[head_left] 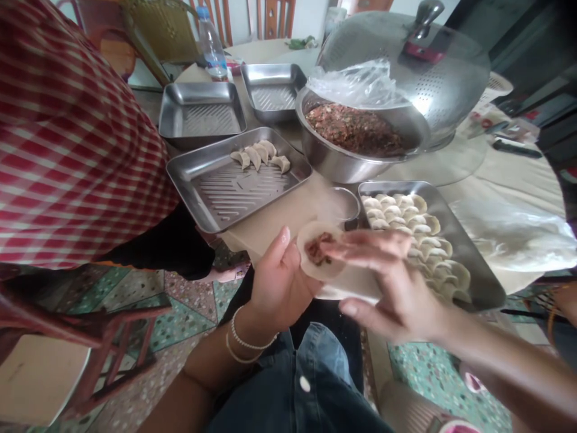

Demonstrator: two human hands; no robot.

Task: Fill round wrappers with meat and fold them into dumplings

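- Denim clothing [288, 397] fills the bottom edge right under you, and just above it, both your hands are up at the table's edge!
- Look at that left hand [282, 285]: palm up, loosely cupped, thumb raised clear, and the round wrapper [325, 272] lies across your fingers. That flat cradle seems meant to keep the disc level, so the meat filling [315, 249] sits in its middle.
- Over the top comes your right hand [392, 279], fingers stretched long and close together, thumb well apart, pinching nothing that you can see. Fingertips are at the filling; motion blur hides whether they're pressing it.
- Straight ahead stands the steel bowl [331, 163] of meat mixture [347, 126], probably set centrally for easy reach.
- Beside your right hand, a metal tray [473, 258] carries tidy rows of folded dumplings [419, 231], packed close, likely to save room.
- Off to your left, another tray [225, 192] bears a small cluster of dumplings, near the person in the checked shirt [81, 150], perhaps placed to suit them.
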